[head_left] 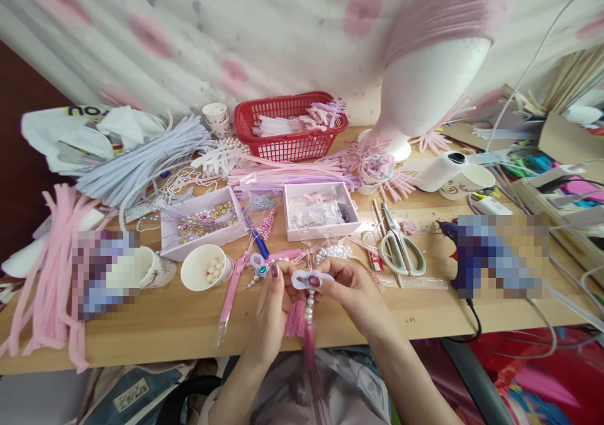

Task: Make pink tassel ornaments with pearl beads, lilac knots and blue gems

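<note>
Close to the table's front edge, my right hand (358,296) pinches a pale lilac chenille loop piece (298,279) with the thumb across its front. My left hand (268,312) is closed at the piece's left side; what its fingertips grip is partly hidden. A string of pearl beads (309,310) hangs below the piece, ending in a pink tassel (309,346). Behind my hands lies another pink tassel (296,319). Just left of my left thumb rests a similar loop ornament with a teal gem (262,270). Loose white pearls (334,251) lie beyond my fingers.
Lilac trays (202,248) of beads and a red basket (292,145) stand behind. Paper cups (198,274) are at left. Scissors (399,239) and a corded blue glue gun (465,249) lie at right. A white mannequin head (425,79) rises at the back.
</note>
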`<move>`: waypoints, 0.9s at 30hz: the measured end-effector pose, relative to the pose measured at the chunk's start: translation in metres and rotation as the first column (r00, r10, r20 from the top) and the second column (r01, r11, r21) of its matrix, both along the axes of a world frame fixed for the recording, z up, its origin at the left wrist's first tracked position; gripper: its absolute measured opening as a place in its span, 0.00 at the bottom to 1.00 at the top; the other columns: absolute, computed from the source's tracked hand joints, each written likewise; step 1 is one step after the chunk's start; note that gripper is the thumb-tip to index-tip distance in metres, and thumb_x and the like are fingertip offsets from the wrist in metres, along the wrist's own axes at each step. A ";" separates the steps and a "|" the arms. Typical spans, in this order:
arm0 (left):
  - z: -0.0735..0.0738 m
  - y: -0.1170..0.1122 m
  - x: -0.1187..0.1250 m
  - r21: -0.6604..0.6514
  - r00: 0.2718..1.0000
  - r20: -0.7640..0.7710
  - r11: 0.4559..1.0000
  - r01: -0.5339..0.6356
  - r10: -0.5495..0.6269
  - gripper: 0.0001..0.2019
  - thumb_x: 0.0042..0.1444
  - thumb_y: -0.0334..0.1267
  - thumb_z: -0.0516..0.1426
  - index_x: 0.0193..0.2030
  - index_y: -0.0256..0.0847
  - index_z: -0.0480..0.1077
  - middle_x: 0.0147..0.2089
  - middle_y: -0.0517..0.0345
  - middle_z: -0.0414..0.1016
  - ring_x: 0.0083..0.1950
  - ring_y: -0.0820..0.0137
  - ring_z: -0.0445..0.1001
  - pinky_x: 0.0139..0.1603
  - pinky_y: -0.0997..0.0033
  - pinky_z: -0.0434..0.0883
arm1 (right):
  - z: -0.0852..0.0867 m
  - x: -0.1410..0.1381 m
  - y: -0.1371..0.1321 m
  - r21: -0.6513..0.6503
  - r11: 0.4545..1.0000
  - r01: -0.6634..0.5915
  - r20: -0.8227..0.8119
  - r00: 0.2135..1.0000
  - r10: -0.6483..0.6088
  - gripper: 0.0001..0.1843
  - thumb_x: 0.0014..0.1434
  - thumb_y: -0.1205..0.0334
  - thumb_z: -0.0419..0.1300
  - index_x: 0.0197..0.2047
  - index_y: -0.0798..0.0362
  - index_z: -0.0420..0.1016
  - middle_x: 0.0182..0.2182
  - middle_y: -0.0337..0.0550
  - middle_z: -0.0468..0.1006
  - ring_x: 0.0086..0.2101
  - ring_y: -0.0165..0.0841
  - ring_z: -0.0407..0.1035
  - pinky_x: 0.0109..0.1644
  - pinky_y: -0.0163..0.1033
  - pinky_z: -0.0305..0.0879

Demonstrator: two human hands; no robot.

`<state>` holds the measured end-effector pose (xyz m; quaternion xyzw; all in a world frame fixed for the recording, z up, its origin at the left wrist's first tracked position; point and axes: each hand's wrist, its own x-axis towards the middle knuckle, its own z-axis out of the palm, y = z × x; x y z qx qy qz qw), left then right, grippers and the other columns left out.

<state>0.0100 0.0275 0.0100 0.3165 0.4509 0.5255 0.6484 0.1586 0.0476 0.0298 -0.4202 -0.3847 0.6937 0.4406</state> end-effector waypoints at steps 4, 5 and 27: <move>0.009 0.002 -0.007 0.148 0.992 -0.120 0.989 -0.015 0.033 0.16 0.61 0.51 0.61 0.47 0.42 0.74 0.44 0.51 0.80 0.45 0.63 0.79 0.47 0.67 0.75 | -0.002 0.001 0.006 -0.005 1.000 -0.029 0.015 0.999 0.029 0.19 0.51 0.46 0.73 0.28 0.54 0.78 0.22 0.38 0.77 0.24 0.27 0.68 0.32 0.32 0.65; 0.010 0.003 -0.010 0.201 0.985 -0.166 0.980 0.000 0.034 0.15 0.60 0.48 0.63 0.48 0.42 0.75 0.46 0.51 0.80 0.46 0.63 0.79 0.47 0.68 0.75 | -0.003 0.000 0.007 -0.006 0.999 -0.036 0.019 0.999 0.036 0.20 0.50 0.46 0.73 0.28 0.54 0.78 0.23 0.39 0.77 0.25 0.27 0.68 0.32 0.33 0.65; 0.016 0.013 -0.019 0.134 0.949 -0.299 0.981 0.140 -0.094 0.14 0.63 0.47 0.58 0.42 0.40 0.81 0.36 0.52 0.85 0.36 0.63 0.83 0.40 0.67 0.79 | 0.012 0.003 0.025 0.133 0.984 0.116 0.108 0.985 -0.131 0.20 0.52 0.45 0.71 0.25 0.53 0.77 0.19 0.34 0.68 0.21 0.25 0.56 0.25 0.34 0.50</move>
